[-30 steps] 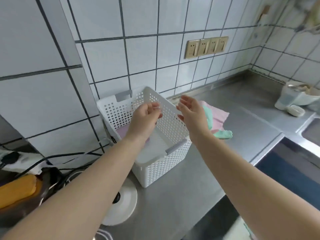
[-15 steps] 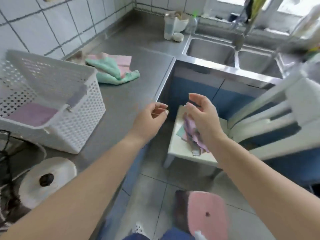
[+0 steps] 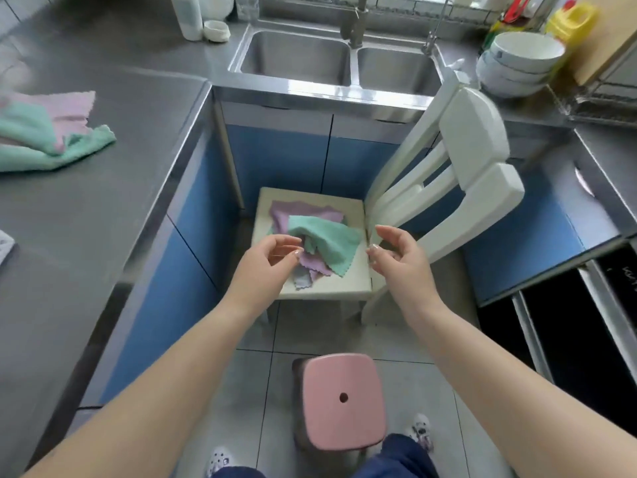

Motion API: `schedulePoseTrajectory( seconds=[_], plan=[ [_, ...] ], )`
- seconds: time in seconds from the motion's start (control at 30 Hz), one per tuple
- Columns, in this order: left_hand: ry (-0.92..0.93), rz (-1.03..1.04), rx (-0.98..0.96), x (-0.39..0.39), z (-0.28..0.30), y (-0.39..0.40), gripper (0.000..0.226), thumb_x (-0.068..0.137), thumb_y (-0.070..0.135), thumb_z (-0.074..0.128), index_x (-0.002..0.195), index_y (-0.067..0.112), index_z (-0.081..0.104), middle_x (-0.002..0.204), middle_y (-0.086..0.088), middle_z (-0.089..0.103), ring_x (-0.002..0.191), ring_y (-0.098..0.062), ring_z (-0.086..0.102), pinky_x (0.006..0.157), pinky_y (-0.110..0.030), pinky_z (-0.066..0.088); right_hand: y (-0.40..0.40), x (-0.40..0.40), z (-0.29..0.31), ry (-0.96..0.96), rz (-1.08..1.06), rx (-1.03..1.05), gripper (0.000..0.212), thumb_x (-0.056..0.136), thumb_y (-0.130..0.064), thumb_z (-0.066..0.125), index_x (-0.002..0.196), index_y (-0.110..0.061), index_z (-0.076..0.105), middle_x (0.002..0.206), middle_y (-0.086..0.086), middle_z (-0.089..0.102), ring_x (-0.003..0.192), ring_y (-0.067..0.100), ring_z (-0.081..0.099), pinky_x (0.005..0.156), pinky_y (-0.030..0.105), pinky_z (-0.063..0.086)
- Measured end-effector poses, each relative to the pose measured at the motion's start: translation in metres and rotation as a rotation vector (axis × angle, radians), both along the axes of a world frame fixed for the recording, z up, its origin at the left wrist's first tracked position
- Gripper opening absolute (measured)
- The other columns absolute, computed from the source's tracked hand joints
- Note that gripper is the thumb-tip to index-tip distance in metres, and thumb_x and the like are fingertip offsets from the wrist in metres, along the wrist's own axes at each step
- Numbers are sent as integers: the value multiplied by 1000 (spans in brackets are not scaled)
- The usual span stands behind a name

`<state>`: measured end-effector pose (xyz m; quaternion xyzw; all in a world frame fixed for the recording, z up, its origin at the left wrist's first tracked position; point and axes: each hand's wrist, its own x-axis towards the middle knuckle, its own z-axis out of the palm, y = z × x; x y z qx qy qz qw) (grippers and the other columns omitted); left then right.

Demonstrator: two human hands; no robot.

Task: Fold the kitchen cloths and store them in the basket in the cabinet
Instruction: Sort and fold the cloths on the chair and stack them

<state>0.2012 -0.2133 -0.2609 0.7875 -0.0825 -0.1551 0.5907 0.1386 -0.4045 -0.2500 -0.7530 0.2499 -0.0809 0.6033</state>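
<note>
A heap of loose kitchen cloths lies on the seat of a white chair point(image 3: 324, 288): a green cloth point(image 3: 331, 241) on top of purple ones point(image 3: 293, 215). My left hand point(image 3: 265, 267) hovers over the heap's left edge, fingers loosely curled, holding nothing. My right hand point(image 3: 396, 260) hangs at the seat's right edge, fingers relaxed and empty. Two more cloths, green point(image 3: 38, 143) and pink point(image 3: 65, 108), lie crumpled on the steel counter point(image 3: 103, 208) at the left. Only a white corner of the basket point(image 3: 5, 243) shows at the left edge.
The chair's back point(image 3: 475, 157) rises on the right. A pink stool point(image 3: 343, 401) stands on the floor in front of me. A double sink point(image 3: 341, 60) lies beyond the chair, stacked bowls point(image 3: 517, 63) at the far right, blue cabinet fronts point(image 3: 282, 160) around.
My view swung from the basket on the counter to the chair. Both hands came away from the basket and now hover over the cloth heap on the seat.
</note>
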Motion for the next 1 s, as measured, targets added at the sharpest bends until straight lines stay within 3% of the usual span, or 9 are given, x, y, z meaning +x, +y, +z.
schedulePoseTrajectory(
  seconds=[0.1, 0.17, 0.3, 0.43, 0.5, 0.73, 0.9, 1.0],
  plan=[
    [-19, 68, 37, -2, -11, -40, 13, 91, 20, 59, 100, 29, 62, 100, 11, 67, 94, -1, 62, 75, -9, 45, -50, -1, -14, 48, 110, 0, 28, 91, -17, 57, 114, -32, 54, 89, -8, 60, 85, 12, 58, 84, 30, 52],
    [-28, 143, 40, -6, -17, -66, 14, 91, 21, 59, 103, 28, 62, 101, 12, 67, 95, -1, 62, 76, -11, 46, -83, 5, -19, 68, 187, 2, 27, 91, -18, 58, 111, -36, 54, 94, 1, 63, 87, 15, 59, 82, 29, 51],
    [27, 253, 61, -8, -20, -107, 15, 92, 19, 58, 106, 24, 62, 104, 9, 66, 99, -4, 61, 81, -15, 48, -127, 25, -20, 94, 265, 9, 26, 92, -16, 57, 114, -29, 54, 102, -8, 63, 88, 10, 59, 81, 23, 50],
    [23, 252, 77, 10, -27, -126, 17, 92, 19, 58, 108, 20, 63, 103, 10, 66, 96, 3, 59, 73, -1, 44, -137, 56, -25, 123, 343, -44, 25, 92, -18, 56, 113, -31, 53, 82, 3, 61, 79, 15, 58, 80, 28, 51],
    [37, 247, 71, 27, -34, -127, 16, 92, 19, 58, 107, 20, 63, 101, 11, 66, 93, 5, 59, 71, 0, 43, -133, 72, -32, 133, 349, -69, 24, 92, -19, 56, 113, -31, 53, 85, 12, 64, 80, 19, 59, 80, 32, 52],
    [126, 147, 101, 138, -98, -92, 17, 90, 18, 59, 106, 20, 63, 99, 10, 66, 95, -5, 61, 71, -9, 44, -98, 154, -91, 245, 257, -136, 24, 91, -20, 58, 114, -27, 57, 83, -6, 63, 74, 4, 57, 72, 24, 49],
    [278, 61, 242, 183, -162, -87, 24, 85, 12, 63, 109, 16, 62, 103, 3, 63, 100, -13, 60, 82, -19, 43, -75, 211, -152, 446, 367, -260, 29, 91, -21, 57, 120, -23, 56, 114, -1, 59, 86, 3, 56, 68, 16, 43],
    [310, 77, 266, 200, -204, -91, 26, 84, 10, 64, 109, 17, 61, 104, 3, 63, 99, -12, 60, 85, -22, 44, -76, 238, -199, 472, 404, -288, 31, 91, -21, 57, 122, -21, 54, 126, -2, 53, 108, 7, 53, 85, 20, 42]
  ],
)
